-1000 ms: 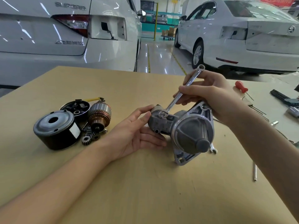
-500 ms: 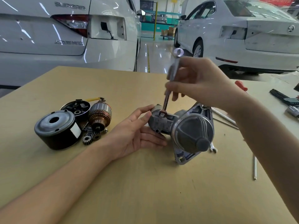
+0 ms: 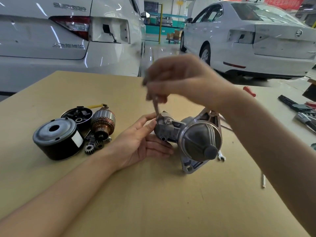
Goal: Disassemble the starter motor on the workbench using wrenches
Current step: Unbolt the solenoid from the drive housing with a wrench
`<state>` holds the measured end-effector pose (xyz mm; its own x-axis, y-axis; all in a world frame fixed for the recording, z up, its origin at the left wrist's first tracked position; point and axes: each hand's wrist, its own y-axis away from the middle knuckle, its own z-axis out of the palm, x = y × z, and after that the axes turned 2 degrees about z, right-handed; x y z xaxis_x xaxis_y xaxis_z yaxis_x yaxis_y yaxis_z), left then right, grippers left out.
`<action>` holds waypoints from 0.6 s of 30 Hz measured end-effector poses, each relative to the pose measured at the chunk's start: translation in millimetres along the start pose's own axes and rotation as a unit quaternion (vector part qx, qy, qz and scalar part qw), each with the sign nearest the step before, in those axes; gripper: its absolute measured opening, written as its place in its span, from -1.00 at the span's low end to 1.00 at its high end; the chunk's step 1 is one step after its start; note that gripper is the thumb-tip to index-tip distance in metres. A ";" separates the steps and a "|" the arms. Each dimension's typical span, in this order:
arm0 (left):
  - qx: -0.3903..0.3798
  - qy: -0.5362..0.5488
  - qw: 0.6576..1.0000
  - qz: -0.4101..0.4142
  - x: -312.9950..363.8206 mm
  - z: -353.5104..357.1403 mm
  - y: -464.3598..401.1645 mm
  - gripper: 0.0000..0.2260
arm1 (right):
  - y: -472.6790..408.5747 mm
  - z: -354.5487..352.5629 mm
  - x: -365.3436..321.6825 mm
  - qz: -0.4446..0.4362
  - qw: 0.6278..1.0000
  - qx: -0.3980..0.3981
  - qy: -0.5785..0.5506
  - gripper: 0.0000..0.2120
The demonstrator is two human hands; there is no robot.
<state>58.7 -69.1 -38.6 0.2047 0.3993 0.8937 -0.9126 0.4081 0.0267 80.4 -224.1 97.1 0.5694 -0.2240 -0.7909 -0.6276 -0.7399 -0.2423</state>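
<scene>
The grey starter motor housing [image 3: 198, 139] lies on the tan workbench [image 3: 153, 194], nose cone toward me. My left hand [image 3: 140, 142] cups its solenoid end from the left, fingers apart against the metal. My right hand [image 3: 181, 79], blurred with motion, hovers above and grips a silver wrench [image 3: 156, 106]. The wrench hangs nearly upright, its lower end on a nut at the top of the solenoid end.
Removed parts sit left: a black motor case [image 3: 56, 139], a brush holder [image 3: 77, 115], a copper armature [image 3: 102, 124], small gears [image 3: 92, 147]. Another wrench [image 3: 221, 156] lies behind the housing. A red-handled screwdriver [image 3: 249, 91] and tools lie right. White cars stand beyond.
My right hand has swung the wrench handle from leaning right to nearly upright and leftward, around the nut. My left hand and the housing stay put.
</scene>
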 end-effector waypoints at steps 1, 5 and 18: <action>-0.004 -0.001 1.000 -0.002 0.5 -0.4 0.4 -0.61 | 7.8 -9.0 3.6 0.004 0.996 0.059 -0.063 -0.90; -0.015 0.000 1.000 -0.001 0.5 -1.6 0.8 -0.63 | 34.6 -22.6 29.4 0.070 0.960 0.189 -0.196 -0.79; -0.017 -0.001 1.000 0.000 -1.2 -5.2 -0.5 -0.62 | 46.9 -16.6 46.3 0.085 0.966 0.195 -0.145 -0.77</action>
<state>60.7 -65.6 -42.1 0.2049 0.3977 0.8944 -0.8996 0.4365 0.0120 86.1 -279.7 58.5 0.3024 -0.0925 -0.9487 -0.8841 -0.3993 -0.2429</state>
